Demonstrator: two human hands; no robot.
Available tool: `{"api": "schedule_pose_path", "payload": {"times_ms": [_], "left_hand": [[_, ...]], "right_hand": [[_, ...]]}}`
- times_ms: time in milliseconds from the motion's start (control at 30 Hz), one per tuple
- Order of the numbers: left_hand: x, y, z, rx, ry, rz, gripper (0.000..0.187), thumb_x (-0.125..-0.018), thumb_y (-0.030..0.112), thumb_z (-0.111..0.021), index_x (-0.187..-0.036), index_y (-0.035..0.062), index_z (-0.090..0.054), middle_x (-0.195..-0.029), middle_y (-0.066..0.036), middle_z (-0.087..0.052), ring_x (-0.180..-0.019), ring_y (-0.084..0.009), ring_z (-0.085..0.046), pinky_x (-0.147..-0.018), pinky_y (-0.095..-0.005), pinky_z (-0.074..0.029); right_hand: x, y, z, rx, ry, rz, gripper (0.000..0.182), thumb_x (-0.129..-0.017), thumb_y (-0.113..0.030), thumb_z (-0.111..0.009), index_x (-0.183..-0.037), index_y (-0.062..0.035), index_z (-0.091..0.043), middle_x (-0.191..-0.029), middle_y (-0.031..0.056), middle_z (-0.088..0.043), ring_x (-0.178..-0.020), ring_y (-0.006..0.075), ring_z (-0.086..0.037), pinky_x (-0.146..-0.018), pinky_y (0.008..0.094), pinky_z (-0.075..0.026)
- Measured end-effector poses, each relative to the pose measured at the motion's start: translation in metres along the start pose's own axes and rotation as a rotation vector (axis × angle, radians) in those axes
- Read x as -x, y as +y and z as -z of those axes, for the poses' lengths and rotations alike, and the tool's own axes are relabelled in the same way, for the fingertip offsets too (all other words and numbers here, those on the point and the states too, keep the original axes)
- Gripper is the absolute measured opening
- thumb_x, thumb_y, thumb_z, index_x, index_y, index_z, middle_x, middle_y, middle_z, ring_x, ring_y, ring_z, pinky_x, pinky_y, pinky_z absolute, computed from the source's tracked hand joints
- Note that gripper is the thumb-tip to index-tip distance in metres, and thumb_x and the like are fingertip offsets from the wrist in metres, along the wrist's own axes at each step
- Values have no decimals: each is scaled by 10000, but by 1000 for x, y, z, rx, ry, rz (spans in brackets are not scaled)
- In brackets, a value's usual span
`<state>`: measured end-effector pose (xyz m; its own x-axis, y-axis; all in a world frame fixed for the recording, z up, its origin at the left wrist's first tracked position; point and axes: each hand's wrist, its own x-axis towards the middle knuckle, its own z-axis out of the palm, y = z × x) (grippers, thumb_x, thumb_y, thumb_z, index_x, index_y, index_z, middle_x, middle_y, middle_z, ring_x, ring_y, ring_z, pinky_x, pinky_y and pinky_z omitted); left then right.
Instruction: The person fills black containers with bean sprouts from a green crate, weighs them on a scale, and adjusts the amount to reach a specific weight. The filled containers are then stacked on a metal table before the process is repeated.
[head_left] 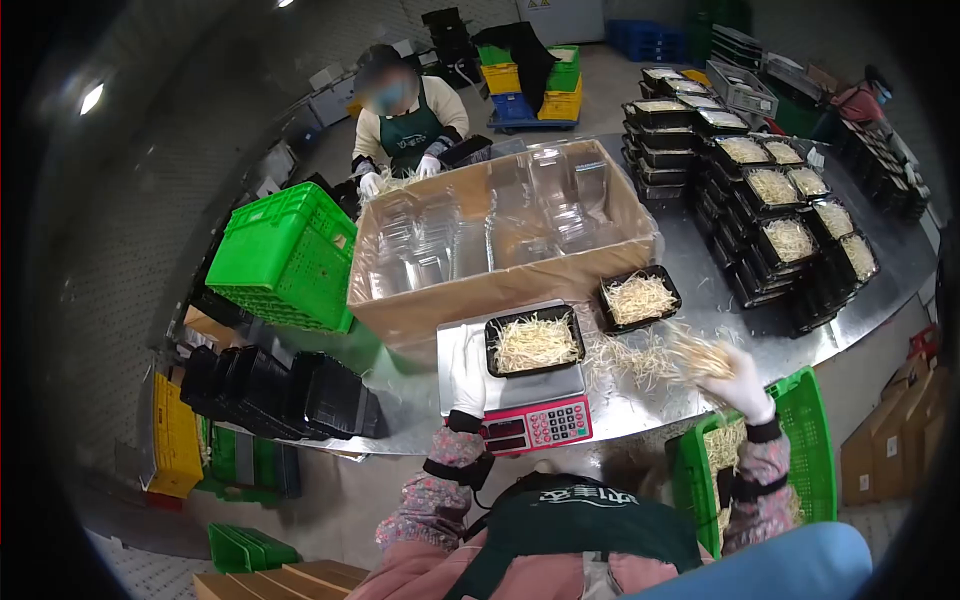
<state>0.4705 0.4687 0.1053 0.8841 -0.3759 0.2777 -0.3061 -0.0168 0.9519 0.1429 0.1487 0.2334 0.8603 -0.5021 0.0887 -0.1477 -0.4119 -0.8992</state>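
Note:
My right hand (742,388), in a white glove, is closed around a bunch of bean sprouts (698,354) over the metal table. Beneath and left of it lies a loose heap of sprouts (635,362). My left hand (467,372), also gloved, stretches its fingers along the left side of the scale's plate, beside a black tray (535,341) filled with sprouts. That tray rests on the scale (560,422), which has a red keypad panel. Behind the heap stands a second filled black tray (640,299), slightly turned.
A cardboard box (430,318) of clear plastic lids stands behind the scale. Filled trays (785,240) are stacked at right; black trays (285,392) are nested at left. A green crate (808,440) with sprouts sits below my right arm. Across the table, a person (410,125) handles sprouts.

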Motion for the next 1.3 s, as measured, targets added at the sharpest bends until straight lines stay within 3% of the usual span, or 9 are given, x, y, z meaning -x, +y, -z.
{"api": "schedule_pose_path", "payload": {"times_ms": [100, 400, 467, 600, 667, 800, 833, 933, 1300], "left_hand": [[-21, -14, 9, 229, -50, 59, 538, -1070, 310, -315, -1501, -4, -251, -1521, -172, -340, -1397, -247, -350, -1146, -350, -275], [-35, 9, -35, -337, -289, -251, 540, -970, 193, -476, -1461, 14, -342, -1459, -203, -418, -1376, -360, -361, -1140, -419, -283], [-33, 1, -38, -666, -437, -288, 556, -945, 239, -499, -1431, -2, -377, -1419, -208, -452, -1340, -381, -392, -1125, -435, -310], [-33, 1, -43, -690, -405, -350, 550, -939, 291, -505, -1399, 1, -420, -1370, -196, -497, -1268, -372, -461, -1078, -442, -362], [-35, 8, -44, -820, -449, -389, 525, -936, 299, -512, -1371, 11, -451, -1287, -179, -547, -1170, -348, -524, -1008, -443, -412], [-42, 27, -48, -918, -509, -344, 488, -947, 265, -498, -1355, 2, -462, -1188, -192, -570, -1055, -354, -551, -931, -449, -445], [-41, 25, -49, -933, -482, -373, 477, -949, 268, -492, -1351, 11, -469, -1167, -181, -575, -1038, -348, -558, -913, -451, -453], [-40, 20, -49, -944, -471, -392, 476, -951, 272, -491, -1351, 15, -470, -1171, -181, -574, -1034, -349, -561, -914, -449, -452], [-36, 22, -41, -817, -445, -398, 553, -926, 239, -538, -1399, -16, -404, -1283, -203, -533, -1139, -376, -523, -999, -453, -415]], "right_hand": [[-82, -31, -74, 369, -114, 387, 493, -691, -149, -757, -1160, -62, -635, -1044, 143, -664, -952, 318, -651, -845, 359, -521], [-181, -16, -258, 767, -422, 647, 527, -680, -309, -737, -1130, -58, -623, -959, 144, -625, -941, 344, -610, -829, 452, -496], [-182, -13, -253, 777, -471, 559, 627, -659, -389, -761, -1150, -30, -607, -1053, 168, -611, -1014, 347, -587, -860, 473, -485], [-172, -19, -220, 674, -410, 627, 743, -611, -455, -792, -1197, -41, -596, -1323, 230, -496, -1153, 382, -517, -935, 470, -465], [-170, -28, -200, 1007, -402, 515, 761, -605, -451, -794, -1217, -47, -591, -1358, 260, -456, -1188, 381, -497, -941, 471, -464], [-172, -20, -198, 1022, -561, 250, 409, -673, -289, -732, -985, -37, -651, -1009, 237, -670, -915, 346, -664, -748, 444, -538], [-169, -3, -204, 1008, -453, 396, 222, -718, -204, -659, -879, -51, -646, -782, 165, -696, -718, 342, -687, -642, 434, -542], [-174, 18, -205, 984, -421, 519, 195, -812, -185, -559, -926, -39, -617, -678, 150, -662, -614, 350, -662, -534, 461, -504], [-189, 0, -59, 846, -218, 474, 211, -842, -254, -616, -975, -92, -637, -759, 163, -663, -733, 367, -654, -659, 455, -524]]}}
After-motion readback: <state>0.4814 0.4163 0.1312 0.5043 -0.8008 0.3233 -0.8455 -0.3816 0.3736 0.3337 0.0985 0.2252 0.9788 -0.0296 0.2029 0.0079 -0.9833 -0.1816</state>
